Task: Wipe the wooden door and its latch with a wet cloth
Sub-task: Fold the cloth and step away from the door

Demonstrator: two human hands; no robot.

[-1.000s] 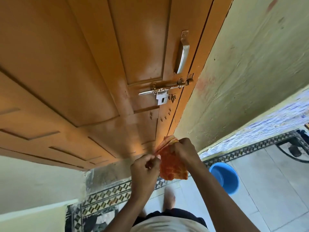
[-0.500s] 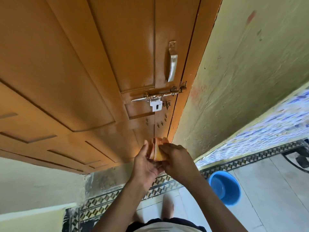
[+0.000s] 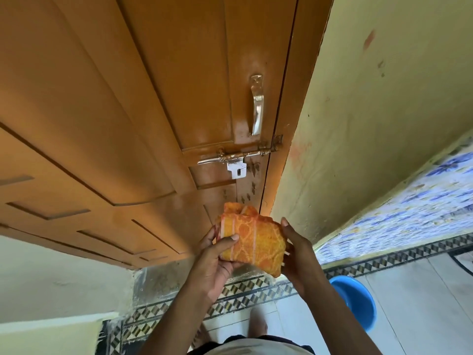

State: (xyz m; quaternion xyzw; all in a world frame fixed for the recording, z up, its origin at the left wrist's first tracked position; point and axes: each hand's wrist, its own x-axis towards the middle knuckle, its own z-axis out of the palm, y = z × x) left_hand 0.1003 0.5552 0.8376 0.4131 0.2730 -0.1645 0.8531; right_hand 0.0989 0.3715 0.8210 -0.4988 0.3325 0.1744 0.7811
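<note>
A folded orange patterned cloth (image 3: 252, 238) is held in front of the lower part of the brown wooden door (image 3: 143, 103). My left hand (image 3: 217, 260) grips its left edge, thumb on top. My right hand (image 3: 297, 249) holds its right edge. The cloth is apart from the door surface. Above the cloth, a metal sliding latch (image 3: 238, 156) with a white hasp plate (image 3: 236, 170) is bolted across into the frame. A metal pull handle (image 3: 257, 106) is fixed above the latch.
A yellow-green plastered wall (image 3: 384, 111) stands to the right of the door. A blue plastic tub (image 3: 358, 301) sits on the tiled floor (image 3: 422, 303) at lower right. A patterned tile border (image 3: 245, 290) runs along the wall base. My bare feet show below.
The cloth, bunched narrow between both hands half a second ago, is now spread out wider and flat. Both hands have moved apart to its edges.
</note>
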